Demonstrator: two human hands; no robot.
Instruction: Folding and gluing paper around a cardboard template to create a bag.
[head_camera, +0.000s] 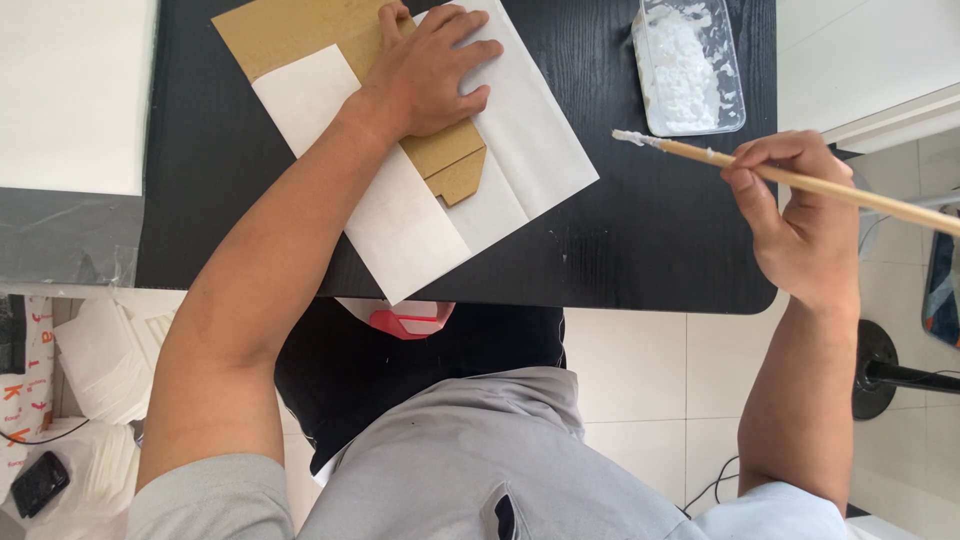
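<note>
Off to your left, a white board (75, 90) lies on a grey surface beside the black worktop (650, 240). Down by the floor you've got stacks of white paper (105, 365), a small black device (38, 483) with a cable, and at right a black round stand base (875, 370) on pale tiles.

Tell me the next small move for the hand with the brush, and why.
Probably bring the brush left onto the white paper. Its tip already carries white paste, the right hand holds it above the black table beside the paste tub, and the left hand presses the brown card flat.
</note>
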